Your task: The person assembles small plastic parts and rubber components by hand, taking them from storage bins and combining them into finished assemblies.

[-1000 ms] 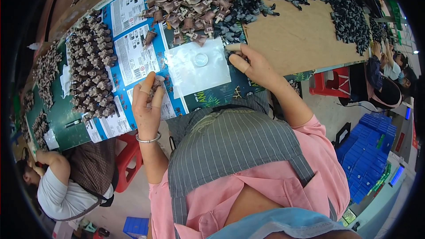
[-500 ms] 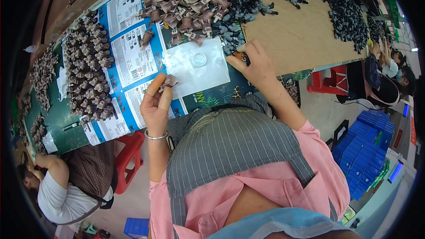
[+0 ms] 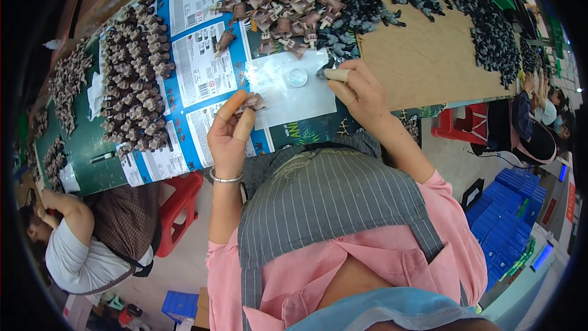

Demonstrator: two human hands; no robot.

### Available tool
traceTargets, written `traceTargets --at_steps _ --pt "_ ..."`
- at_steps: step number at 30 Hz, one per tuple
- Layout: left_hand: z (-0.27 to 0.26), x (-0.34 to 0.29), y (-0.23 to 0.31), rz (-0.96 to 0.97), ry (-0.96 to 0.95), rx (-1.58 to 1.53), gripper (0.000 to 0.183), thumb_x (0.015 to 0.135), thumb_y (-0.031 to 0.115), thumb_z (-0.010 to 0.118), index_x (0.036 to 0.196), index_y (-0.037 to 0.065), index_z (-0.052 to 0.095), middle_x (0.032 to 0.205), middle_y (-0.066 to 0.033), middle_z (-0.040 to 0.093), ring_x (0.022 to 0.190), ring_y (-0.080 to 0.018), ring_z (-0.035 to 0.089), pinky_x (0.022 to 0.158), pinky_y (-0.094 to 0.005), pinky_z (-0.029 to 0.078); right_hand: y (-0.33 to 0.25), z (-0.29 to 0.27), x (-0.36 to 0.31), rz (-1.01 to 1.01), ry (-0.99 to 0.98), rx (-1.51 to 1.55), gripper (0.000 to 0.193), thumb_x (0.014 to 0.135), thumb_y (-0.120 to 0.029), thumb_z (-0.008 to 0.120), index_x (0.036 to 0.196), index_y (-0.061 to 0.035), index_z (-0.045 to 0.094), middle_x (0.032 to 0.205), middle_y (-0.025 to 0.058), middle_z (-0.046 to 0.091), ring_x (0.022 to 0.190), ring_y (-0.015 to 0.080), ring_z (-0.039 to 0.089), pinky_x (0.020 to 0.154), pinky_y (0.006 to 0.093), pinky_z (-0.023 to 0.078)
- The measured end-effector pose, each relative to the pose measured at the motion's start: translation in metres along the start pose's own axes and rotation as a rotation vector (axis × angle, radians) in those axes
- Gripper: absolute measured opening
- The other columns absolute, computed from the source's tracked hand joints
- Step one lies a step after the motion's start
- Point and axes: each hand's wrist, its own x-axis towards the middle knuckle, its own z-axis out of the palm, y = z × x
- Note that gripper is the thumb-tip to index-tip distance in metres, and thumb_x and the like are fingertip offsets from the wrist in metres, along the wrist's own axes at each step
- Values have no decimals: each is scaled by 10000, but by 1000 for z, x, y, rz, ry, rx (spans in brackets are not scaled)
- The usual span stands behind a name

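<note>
My left hand (image 3: 228, 138) pinches a brown plastic toy part (image 3: 254, 103) between covered fingertips, at the left edge of a clear plastic sheet (image 3: 275, 101). On that sheet lies a small round clear dish (image 3: 297, 77). Right of the dish, my right hand (image 3: 362, 93) is closed on a small dark grey toy part (image 3: 321, 72), with its thumb and finger covered too. The fingers hide some of both parts. Just beyond the sheet spreads a heap of brown toy parts (image 3: 288, 3), beside a pile of black-and-grey toy parts (image 3: 340, 37).
Printed card sheets (image 3: 202, 61) lie under a lone brown part (image 3: 225, 43). Rows of brown figures (image 3: 136, 79) stand to the left. Brown paper (image 3: 422, 55) covers the right side. A co-worker (image 3: 98, 239) sits at left; other people are at far right, near a red stool (image 3: 459, 124).
My right hand, its fingers apart before, has closed on a dark grey part. My left hand keeps the brown part, now turned a little. The whole view has shifted slightly.
</note>
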Motion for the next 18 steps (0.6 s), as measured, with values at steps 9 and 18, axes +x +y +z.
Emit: traceTargets --at_steps 9,18 --pt "2 -1 3 1 -62 -16 397 891 -40 659 1281 -7 598 1175 -62 641 998 -91 614 854 -218 488 -8 22 21 -353 -122 -183 136 768 -129 718 878 -99 644 872 27 613 741 200 614 614 336 445" --pt "24 8 10 -102 -41 -57 372 892 -18 668 1258 27 629 1076 -13 659 915 -66 606 815 -210 491 -4 18 22 -372 -118 -231 136 759 -125 701 887 -123 652 866 7 603 745 179 615 624 329 428"
